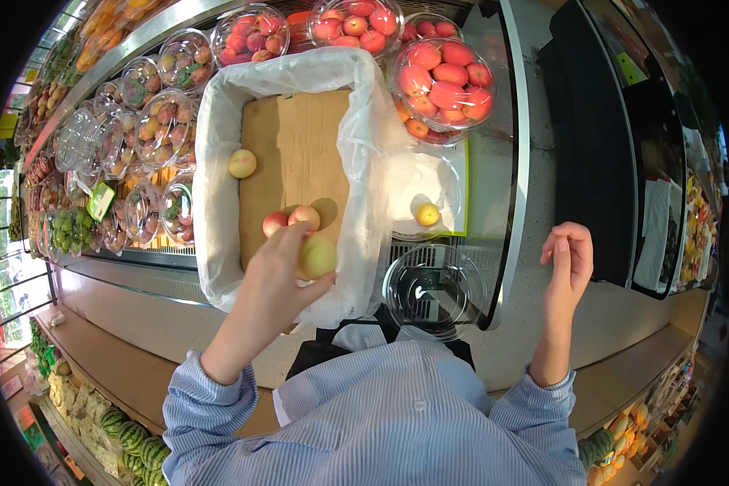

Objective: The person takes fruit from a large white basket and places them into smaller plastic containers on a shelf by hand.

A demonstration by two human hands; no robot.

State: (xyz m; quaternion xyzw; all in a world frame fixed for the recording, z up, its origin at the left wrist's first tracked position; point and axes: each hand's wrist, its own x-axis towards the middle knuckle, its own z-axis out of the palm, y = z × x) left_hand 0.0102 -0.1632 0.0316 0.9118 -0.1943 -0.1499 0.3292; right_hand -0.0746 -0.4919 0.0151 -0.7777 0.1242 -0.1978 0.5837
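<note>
My left hand point(279, 273) grips a pale yellow-green round fruit point(317, 257), perhaps a peach or nectarine, over the near end of a box point(364, 79) lined with thin white plastic. On its cardboard bottom point(297, 140), a red-blushed fruit point(275, 224) and a peach-coloured fruit point(304, 217) lie side by side just beyond my fingers. One more pale fruit point(242, 164) rests by the left wall. My right hand point(568, 261) is raised off to the right, loosely curled and holding nothing. Between my hands, close to my body, stands a clear round plastic bowl point(434, 291) with no fruit visible inside.
Right of the box, a small yellow fruit point(427, 214) sits on a white surface under clear plastic. Beyond it are stacked clear tubs of red fruit point(446, 82). Lidded tubs of plums point(165, 127) crowd the left. The display's metal edge point(516, 152) runs along the right.
</note>
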